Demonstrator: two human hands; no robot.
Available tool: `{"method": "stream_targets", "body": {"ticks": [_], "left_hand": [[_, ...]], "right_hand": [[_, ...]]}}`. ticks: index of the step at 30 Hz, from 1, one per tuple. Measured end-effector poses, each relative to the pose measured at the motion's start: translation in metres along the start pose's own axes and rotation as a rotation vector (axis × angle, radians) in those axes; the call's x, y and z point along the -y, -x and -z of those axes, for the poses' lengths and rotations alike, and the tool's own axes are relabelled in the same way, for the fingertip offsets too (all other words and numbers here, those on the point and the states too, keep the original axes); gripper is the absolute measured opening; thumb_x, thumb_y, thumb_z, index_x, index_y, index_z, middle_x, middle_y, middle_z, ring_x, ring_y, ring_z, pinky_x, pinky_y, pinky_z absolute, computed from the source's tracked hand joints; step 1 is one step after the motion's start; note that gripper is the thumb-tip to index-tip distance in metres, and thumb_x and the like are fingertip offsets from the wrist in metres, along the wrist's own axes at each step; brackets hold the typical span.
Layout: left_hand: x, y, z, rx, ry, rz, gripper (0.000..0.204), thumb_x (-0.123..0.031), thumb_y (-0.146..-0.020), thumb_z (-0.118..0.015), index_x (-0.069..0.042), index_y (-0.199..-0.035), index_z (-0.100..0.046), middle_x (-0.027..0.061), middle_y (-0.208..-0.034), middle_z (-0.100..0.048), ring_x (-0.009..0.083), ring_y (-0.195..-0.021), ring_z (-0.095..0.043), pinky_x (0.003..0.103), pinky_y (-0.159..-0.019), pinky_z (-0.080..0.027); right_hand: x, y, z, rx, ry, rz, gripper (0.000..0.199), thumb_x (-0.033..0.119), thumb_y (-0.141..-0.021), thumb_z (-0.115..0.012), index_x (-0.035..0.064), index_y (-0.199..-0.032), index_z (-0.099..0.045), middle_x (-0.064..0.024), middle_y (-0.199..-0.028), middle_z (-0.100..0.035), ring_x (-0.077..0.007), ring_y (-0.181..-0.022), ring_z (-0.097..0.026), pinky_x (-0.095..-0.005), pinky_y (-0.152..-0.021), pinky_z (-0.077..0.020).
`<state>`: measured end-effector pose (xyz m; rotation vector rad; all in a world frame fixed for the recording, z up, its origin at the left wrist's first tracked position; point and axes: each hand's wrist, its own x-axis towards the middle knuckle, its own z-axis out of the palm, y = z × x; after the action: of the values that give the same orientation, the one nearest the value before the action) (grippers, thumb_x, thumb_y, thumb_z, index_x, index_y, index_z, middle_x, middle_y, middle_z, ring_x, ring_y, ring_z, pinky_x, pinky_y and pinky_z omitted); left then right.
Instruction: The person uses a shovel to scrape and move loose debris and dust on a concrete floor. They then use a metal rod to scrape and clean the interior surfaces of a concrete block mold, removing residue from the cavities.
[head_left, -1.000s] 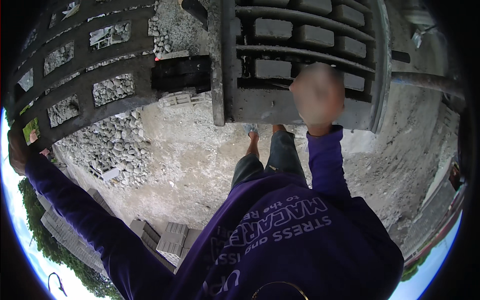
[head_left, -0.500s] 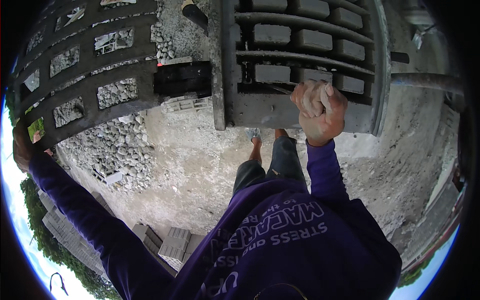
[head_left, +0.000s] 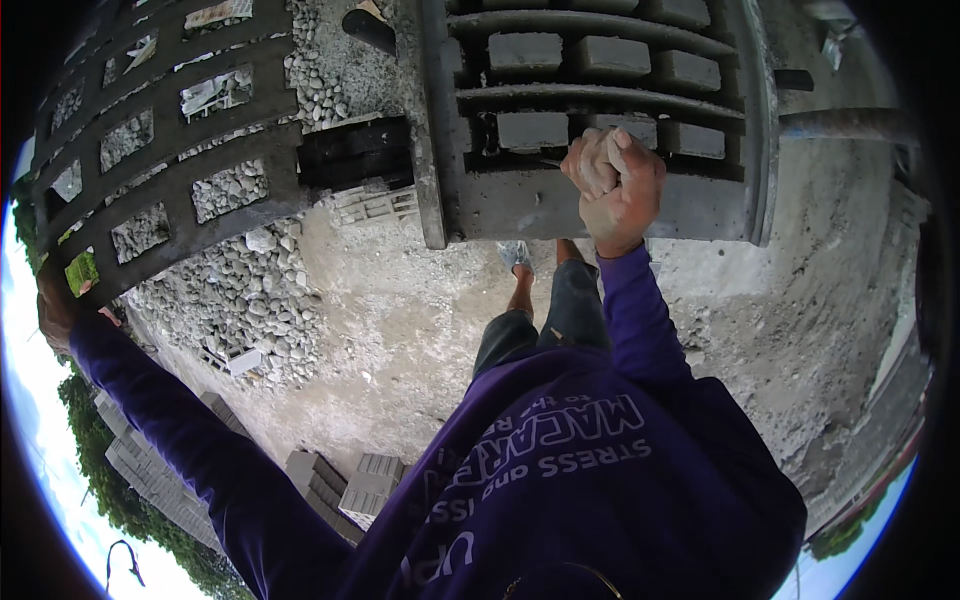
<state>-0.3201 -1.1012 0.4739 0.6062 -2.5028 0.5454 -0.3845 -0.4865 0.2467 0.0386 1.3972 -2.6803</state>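
Note:
My right hand (head_left: pixel 616 182) is closed in a fist, knuckles up, over the near edge of a grey metal block mould (head_left: pixel 520 205). Rows of rectangular raised cores (head_left: pixel 525 54) fill the mould, with dark slots between them. A thin strip pokes out left of the fist, but what I hold is mostly covered by the fingers. Far to the left, my left hand (head_left: pixel 56 305) is at the outer edge of a dark slotted frame (head_left: pixel 165 255); its fingers are largely hidden. Gravel shows through the frame's rectangular openings.
A heap of grey stones (head_left: pixel 240 300) lies below the frame. Stacked concrete blocks (head_left: pixel 370 485) stand at lower left. A metal pipe (head_left: pixel 840 124) juts out right of the mould. My legs (head_left: pixel 575 310) are close to the mould's near side, on dusty ground.
My right fist has shifted slightly left and up in the picture. The mould and frame appear a little higher and further left, as the whole view has moved.

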Motion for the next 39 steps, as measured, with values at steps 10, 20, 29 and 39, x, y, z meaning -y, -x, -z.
{"method": "stream_targets", "body": {"ticks": [10,20,29,39], "left_hand": [[0.0,0.008,0.01,0.017,0.014,0.018,0.025,-0.026,-0.094,-0.056,-0.02,-0.114,-0.07,0.0021,-0.107,-0.072,0.0143,-0.095,-0.067,0.028,-0.084,-0.05],[0.007,0.017,0.021,0.07,0.203,0.129,0.025,-0.028,-0.096,-0.053,-0.021,-0.112,-0.071,0.0011,-0.106,-0.073,0.0141,-0.093,-0.067,0.028,-0.083,-0.05],[-0.015,0.021,0.02,0.027,0.153,0.143,0.026,-0.027,-0.096,-0.053,-0.02,-0.113,-0.071,0.001,-0.107,-0.072,0.0152,-0.093,-0.067,0.029,-0.083,-0.051],[-0.042,0.019,0.028,0.044,0.377,0.265,0.034,-0.038,-0.094,-0.051,-0.019,-0.106,-0.075,0.0015,-0.104,-0.073,0.0162,-0.095,-0.066,0.031,-0.088,-0.048]], "right_hand": [[-0.007,-0.008,0.007,-0.016,0.03,0.023,0.049,0.031,-0.094,-0.056,0.0109,-0.057,-0.032,0.0025,-0.054,-0.033,-0.008,-0.049,-0.028,-0.0265,-0.048,-0.0219],[0.02,-0.013,0.005,0.104,0.021,0.041,0.045,0.031,-0.1,-0.039,0.0127,-0.059,-0.033,-0.0001,-0.052,-0.029,-0.0111,-0.046,-0.024,-0.0289,-0.048,-0.0257],[0.013,-0.024,-0.005,0.118,-0.028,0.023,0.046,0.03,-0.098,-0.042,0.0125,-0.056,-0.034,-0.0009,-0.051,-0.033,-0.0115,-0.044,-0.028,-0.0282,-0.048,-0.0261],[-0.027,-0.006,0.005,0.013,-0.081,-0.019,0.045,0.032,-0.097,-0.042,0.0145,-0.056,-0.034,-0.0001,-0.052,-0.034,-0.0117,-0.045,-0.028,-0.0297,-0.051,-0.0283]]}}
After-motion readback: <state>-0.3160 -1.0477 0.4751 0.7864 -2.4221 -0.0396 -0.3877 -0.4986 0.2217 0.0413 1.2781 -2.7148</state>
